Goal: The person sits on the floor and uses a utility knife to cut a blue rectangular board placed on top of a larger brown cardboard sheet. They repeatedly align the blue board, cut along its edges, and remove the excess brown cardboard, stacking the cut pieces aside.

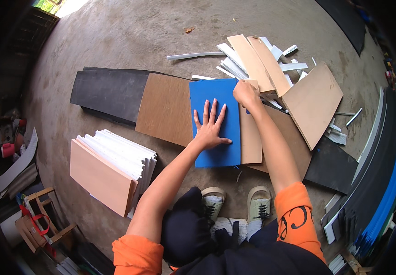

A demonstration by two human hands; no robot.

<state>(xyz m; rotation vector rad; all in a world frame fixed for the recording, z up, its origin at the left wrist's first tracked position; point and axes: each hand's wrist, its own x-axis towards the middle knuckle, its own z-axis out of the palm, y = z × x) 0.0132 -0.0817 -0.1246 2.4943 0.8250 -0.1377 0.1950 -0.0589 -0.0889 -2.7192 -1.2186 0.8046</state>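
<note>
A blue rectangular sheet [227,98] lies on a tan board [251,142], whose right part sticks out from under it. My left hand [211,128] rests flat on the blue sheet with its fingers spread. At the sheet's far right corner, my right hand [247,95] is closed around a slim blue-handled tool [247,111]. Only the handle's near end shows; the working end is hidden by my fist. Beneath these lie a brown board [163,107] and, farther left, a long black sheet [108,91].
A stack of white sheets [115,151] topped by a pinkish board [99,176] sits at left. Tan offcuts [314,103] and white strips [234,62] are scattered at far right. Large black and blue sheets [385,197] line the right side. My shoes [259,204] stand just in front.
</note>
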